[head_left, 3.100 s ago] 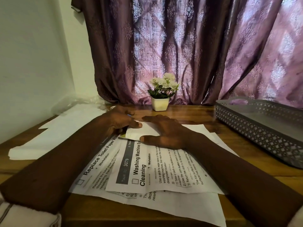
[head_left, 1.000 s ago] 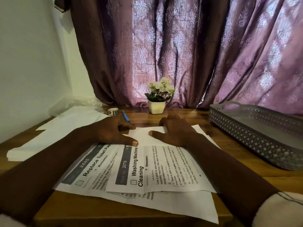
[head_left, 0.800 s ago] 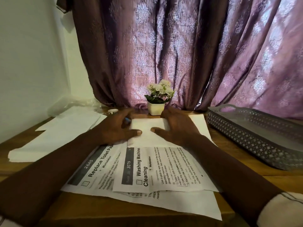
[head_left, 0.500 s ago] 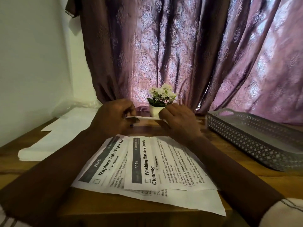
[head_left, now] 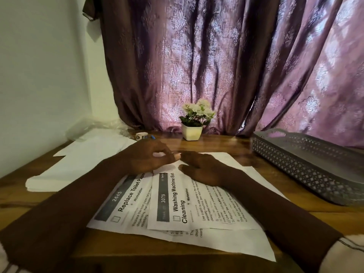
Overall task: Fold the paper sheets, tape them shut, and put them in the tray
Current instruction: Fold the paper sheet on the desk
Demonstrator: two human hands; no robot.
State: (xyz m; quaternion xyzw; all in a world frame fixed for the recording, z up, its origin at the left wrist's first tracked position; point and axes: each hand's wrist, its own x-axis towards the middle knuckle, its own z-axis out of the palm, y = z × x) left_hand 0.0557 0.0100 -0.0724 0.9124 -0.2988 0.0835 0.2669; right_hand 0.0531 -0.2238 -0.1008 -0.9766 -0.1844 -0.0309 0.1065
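A small folded white paper [head_left: 171, 166] lies on the table's middle, mostly hidden under both hands. My left hand [head_left: 146, 159] is curled, thumb and fingertips pinching the paper's near-left edge. Lying flat on the paper's right part is my right hand [head_left: 201, 167], fingers a little spread and pressing down. Printed sheets [head_left: 177, 203], overlapping and headed "Replace Toilet Paper" and "Washing Machine Cleaning", spread out below the hands. A grey perforated tray [head_left: 307, 166] stands at the right, with nothing visible in it. A small tape roll [head_left: 141, 135] sits at the back left.
A stack of blank white sheets [head_left: 84, 160] lies at the left, with crumpled clear plastic [head_left: 94, 127] behind it. A blue pen [head_left: 152, 137] rests beside the tape. A white pot of flowers [head_left: 192, 131] stands at the back before a purple curtain.
The folded paper, held up off the table by both hands half a second ago, is back down on the table. The tape roll and pen show again behind the left hand.
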